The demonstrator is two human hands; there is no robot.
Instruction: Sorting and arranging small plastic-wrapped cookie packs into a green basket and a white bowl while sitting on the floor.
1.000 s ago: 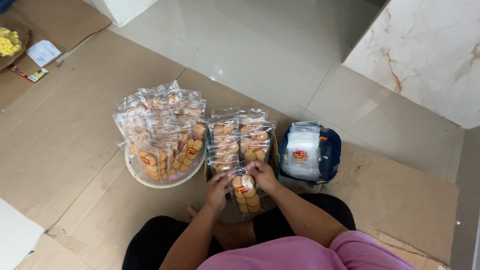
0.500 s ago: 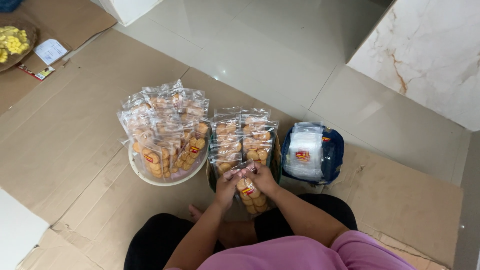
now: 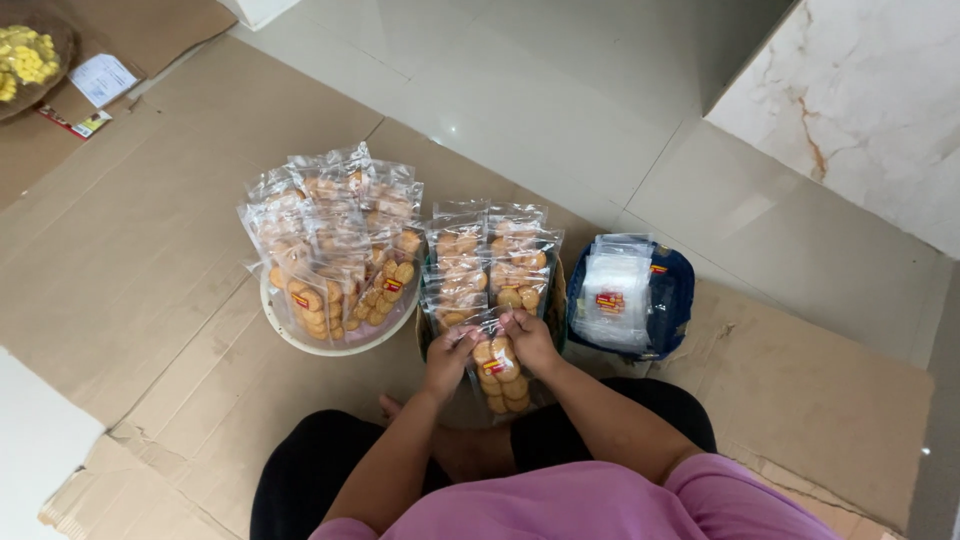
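Note:
A clear plastic bag of round golden cookies (image 3: 497, 372) is held upright in front of my lap. My left hand (image 3: 452, 352) pinches its top left corner and my right hand (image 3: 529, 338) pinches its top right corner. Just beyond it, more filled cookie bags (image 3: 487, 265) stand in rows in a container. To the left, a round white basin (image 3: 300, 338) is heaped with several filled cookie bags (image 3: 335, 250).
A dark blue basket (image 3: 676, 297) at the right holds a stack of empty clear bags (image 3: 612, 295). Flattened cardboard (image 3: 130, 240) covers the floor. A tray of yellow snacks (image 3: 22, 60) and a paper slip (image 3: 103, 78) lie far left. A marble wall (image 3: 860, 90) rises at the right.
My hands have drawn closer together at the top of the cookie bag. The view has shifted slightly; the other things stay put.

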